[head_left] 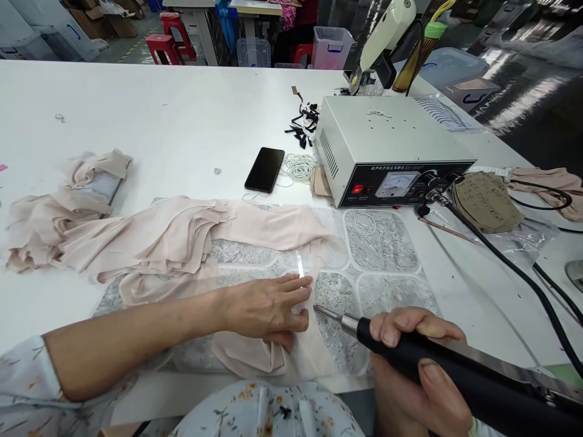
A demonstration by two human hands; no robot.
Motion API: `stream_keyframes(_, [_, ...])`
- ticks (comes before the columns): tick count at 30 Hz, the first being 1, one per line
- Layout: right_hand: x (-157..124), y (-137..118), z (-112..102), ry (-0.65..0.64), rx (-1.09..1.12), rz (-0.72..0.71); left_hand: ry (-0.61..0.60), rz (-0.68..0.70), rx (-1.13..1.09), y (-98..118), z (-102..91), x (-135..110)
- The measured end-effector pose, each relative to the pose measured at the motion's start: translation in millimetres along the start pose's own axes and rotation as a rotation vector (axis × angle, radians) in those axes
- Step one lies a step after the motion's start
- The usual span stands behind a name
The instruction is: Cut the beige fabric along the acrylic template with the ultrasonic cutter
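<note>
My left hand (pixel 268 309) lies palm down on thin pale pink fabric (pixel 319 346), its fingers spread and pressing the cloth and a clear strip (pixel 300 264) against a grey marble-patterned mat (pixel 387 291). A fold of the fabric curls out below the palm. In my right hand (pixel 419 364) is a black ultrasonic handpiece (pixel 401 352), fingers wrapped round its body. Its pointed metal tip (pixel 321 309) is just right of my left fingers, near the fabric edge. Whether the tip touches anything I cannot tell. More pink fabric pieces (pixel 150 237) lie stacked to the left.
A grey generator box (pixel 392 133) stands at the back right, its black cable (pixel 501 243) running to the handpiece. Nearby are a black phone (pixel 265 170), coiled pale cord (pixel 299 168), black scraps (pixel 305 121) and a brown template (pixel 485 203) on plastic. Red stools (pixel 170 45) stand beyond the table.
</note>
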State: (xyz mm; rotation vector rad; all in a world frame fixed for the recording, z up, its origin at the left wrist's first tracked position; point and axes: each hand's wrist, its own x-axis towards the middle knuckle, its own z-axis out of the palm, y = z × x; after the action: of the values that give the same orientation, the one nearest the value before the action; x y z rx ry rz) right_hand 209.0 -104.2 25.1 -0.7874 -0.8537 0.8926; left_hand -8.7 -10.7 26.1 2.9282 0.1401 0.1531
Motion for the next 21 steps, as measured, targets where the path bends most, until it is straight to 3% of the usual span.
stream_keyframes(8, [-2, -11, 10, 0.056, -0.027, 0.028, -0.003, -0.003, -0.001, 0, 1.5, -1])
stream_keyframes(21, [-6, -18, 11, -0.011, -0.066, 0.025, -0.006, -0.005, -0.019, 0, 3.0, -1])
